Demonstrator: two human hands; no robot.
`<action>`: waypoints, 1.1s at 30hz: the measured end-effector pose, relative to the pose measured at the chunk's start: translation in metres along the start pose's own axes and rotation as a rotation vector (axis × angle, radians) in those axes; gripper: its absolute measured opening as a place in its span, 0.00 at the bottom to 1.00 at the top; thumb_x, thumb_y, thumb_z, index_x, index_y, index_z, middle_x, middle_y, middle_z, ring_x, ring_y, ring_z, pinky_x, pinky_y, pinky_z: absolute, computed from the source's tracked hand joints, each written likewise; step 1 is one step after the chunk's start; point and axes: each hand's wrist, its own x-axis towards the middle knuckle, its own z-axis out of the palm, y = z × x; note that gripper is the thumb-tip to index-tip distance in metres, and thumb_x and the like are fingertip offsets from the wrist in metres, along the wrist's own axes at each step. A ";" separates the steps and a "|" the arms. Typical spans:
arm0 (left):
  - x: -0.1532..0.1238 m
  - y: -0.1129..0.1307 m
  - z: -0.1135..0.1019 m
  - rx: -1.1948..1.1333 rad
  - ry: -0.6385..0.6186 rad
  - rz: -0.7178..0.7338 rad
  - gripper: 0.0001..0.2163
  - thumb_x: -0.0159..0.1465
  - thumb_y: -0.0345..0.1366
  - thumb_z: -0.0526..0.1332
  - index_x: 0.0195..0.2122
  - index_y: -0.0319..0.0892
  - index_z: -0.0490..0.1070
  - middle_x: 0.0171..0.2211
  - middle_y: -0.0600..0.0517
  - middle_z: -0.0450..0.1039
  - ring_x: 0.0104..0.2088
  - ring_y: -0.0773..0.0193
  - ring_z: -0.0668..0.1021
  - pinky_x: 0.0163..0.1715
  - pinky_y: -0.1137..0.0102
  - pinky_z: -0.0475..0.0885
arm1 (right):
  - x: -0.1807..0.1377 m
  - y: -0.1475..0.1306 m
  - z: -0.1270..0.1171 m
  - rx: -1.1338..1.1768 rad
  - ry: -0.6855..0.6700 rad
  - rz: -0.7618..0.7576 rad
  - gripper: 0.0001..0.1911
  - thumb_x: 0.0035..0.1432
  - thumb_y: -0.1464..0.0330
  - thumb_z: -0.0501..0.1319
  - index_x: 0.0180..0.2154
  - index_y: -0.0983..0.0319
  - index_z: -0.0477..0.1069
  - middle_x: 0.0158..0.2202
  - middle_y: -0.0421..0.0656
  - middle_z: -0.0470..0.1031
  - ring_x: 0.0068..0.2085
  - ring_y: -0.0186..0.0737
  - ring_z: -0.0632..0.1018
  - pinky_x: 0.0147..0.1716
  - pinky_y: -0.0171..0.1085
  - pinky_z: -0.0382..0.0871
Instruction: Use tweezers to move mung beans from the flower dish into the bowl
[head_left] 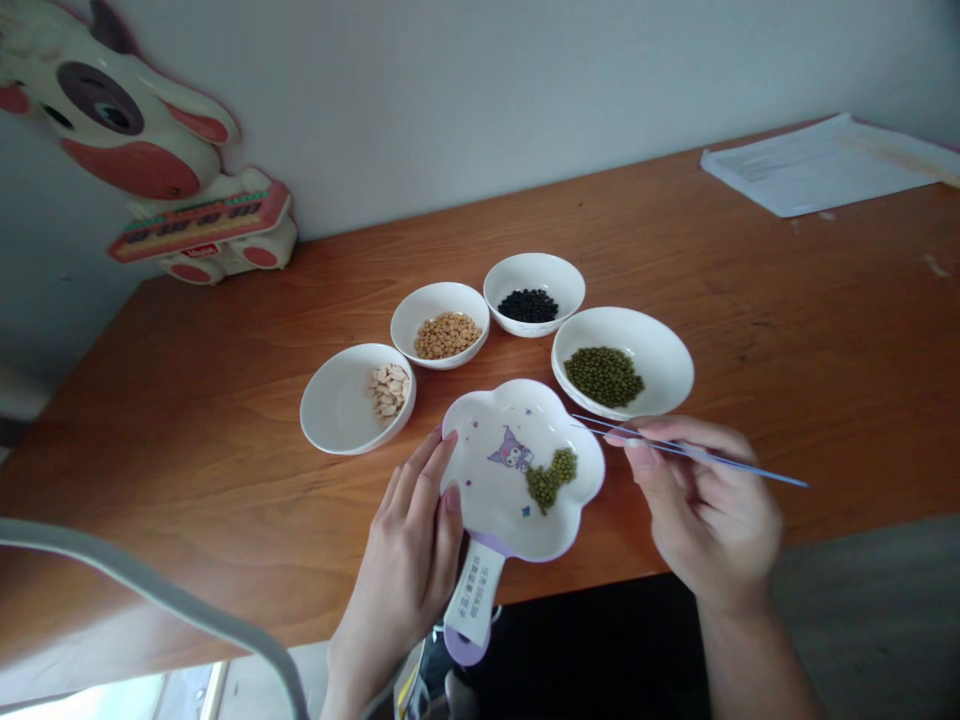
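My left hand (415, 540) grips the left rim of a white flower-shaped dish (495, 490) with a purple handle and a cartoon print. A small pile of green beans (551, 478) lies in the dish. My right hand (701, 505) pinches thin blue tweezers (675, 450), whose tips point left over the dish's right edge, just below a white bowl of green beans (664, 355). I cannot make out anything between the tips.
Three more white bowls stand in an arc on the wooden table (187, 420): pale seeds (337, 405), yellow beans (439, 312), black beans (534, 280). A cartoon cow toy (161, 180) sits at the back left, papers (817, 165) at the back right.
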 end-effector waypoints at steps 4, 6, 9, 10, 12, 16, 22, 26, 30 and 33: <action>0.000 0.001 0.000 0.010 0.003 -0.003 0.24 0.81 0.33 0.52 0.77 0.50 0.57 0.72 0.42 0.71 0.71 0.49 0.75 0.70 0.51 0.75 | 0.004 -0.004 -0.002 -0.023 -0.018 -0.063 0.03 0.69 0.67 0.69 0.43 0.52 0.78 0.46 0.46 0.85 0.47 0.47 0.87 0.42 0.44 0.89; 0.000 0.001 -0.001 0.020 0.007 -0.002 0.24 0.81 0.33 0.52 0.77 0.50 0.57 0.72 0.42 0.71 0.71 0.48 0.76 0.70 0.50 0.75 | 0.003 -0.005 -0.002 -0.002 -0.049 -0.041 0.03 0.70 0.67 0.68 0.45 0.52 0.77 0.48 0.46 0.86 0.47 0.48 0.88 0.35 0.42 0.87; 0.000 0.002 -0.002 0.031 0.008 -0.003 0.24 0.81 0.34 0.52 0.77 0.50 0.57 0.71 0.42 0.72 0.70 0.48 0.77 0.69 0.52 0.76 | -0.002 -0.003 -0.004 0.018 -0.103 0.007 0.06 0.71 0.68 0.67 0.48 0.52 0.78 0.46 0.45 0.88 0.41 0.47 0.89 0.25 0.38 0.82; 0.000 0.002 -0.002 0.032 0.005 -0.006 0.24 0.81 0.34 0.52 0.77 0.50 0.57 0.71 0.42 0.72 0.70 0.49 0.77 0.69 0.52 0.76 | -0.003 -0.002 -0.004 0.011 -0.122 0.012 0.08 0.70 0.69 0.67 0.49 0.52 0.78 0.46 0.44 0.88 0.41 0.47 0.89 0.26 0.38 0.83; 0.000 0.003 -0.002 0.028 0.002 -0.014 0.25 0.81 0.34 0.52 0.77 0.50 0.57 0.72 0.43 0.71 0.70 0.49 0.77 0.68 0.54 0.77 | -0.004 -0.001 -0.006 -0.009 -0.162 0.001 0.11 0.70 0.71 0.66 0.50 0.51 0.80 0.47 0.44 0.88 0.44 0.47 0.89 0.31 0.39 0.85; 0.000 0.003 -0.001 0.018 0.006 -0.019 0.25 0.81 0.34 0.53 0.77 0.50 0.57 0.71 0.44 0.71 0.69 0.49 0.77 0.68 0.55 0.77 | -0.001 -0.001 -0.008 -0.042 -0.210 -0.001 0.13 0.72 0.71 0.63 0.51 0.49 0.82 0.47 0.43 0.87 0.44 0.45 0.88 0.34 0.38 0.85; 0.001 0.004 -0.002 0.007 0.006 -0.023 0.24 0.81 0.33 0.53 0.77 0.49 0.58 0.71 0.43 0.71 0.69 0.50 0.77 0.69 0.56 0.76 | -0.006 -0.002 -0.009 -0.087 -0.167 0.059 0.13 0.71 0.68 0.67 0.54 0.50 0.83 0.47 0.43 0.87 0.30 0.38 0.82 0.24 0.36 0.79; 0.001 0.004 -0.002 -0.005 0.013 -0.026 0.22 0.81 0.34 0.53 0.76 0.47 0.60 0.72 0.42 0.71 0.69 0.51 0.76 0.69 0.57 0.76 | -0.011 -0.001 -0.007 -0.082 -0.041 0.031 0.15 0.67 0.71 0.71 0.53 0.51 0.83 0.43 0.42 0.88 0.28 0.39 0.83 0.20 0.38 0.78; 0.001 0.005 -0.002 -0.012 0.006 -0.032 0.22 0.82 0.34 0.53 0.75 0.45 0.61 0.71 0.41 0.71 0.69 0.52 0.76 0.69 0.57 0.75 | -0.009 0.002 -0.006 -0.051 -0.044 -0.075 0.12 0.67 0.75 0.68 0.47 0.54 0.84 0.49 0.44 0.88 0.41 0.45 0.89 0.25 0.37 0.81; 0.001 0.005 -0.002 -0.016 0.016 -0.027 0.21 0.82 0.34 0.52 0.74 0.43 0.62 0.70 0.40 0.72 0.69 0.52 0.76 0.69 0.56 0.75 | -0.008 0.004 -0.007 -0.035 -0.060 -0.106 0.12 0.68 0.76 0.67 0.48 0.56 0.83 0.49 0.44 0.88 0.36 0.41 0.87 0.26 0.37 0.82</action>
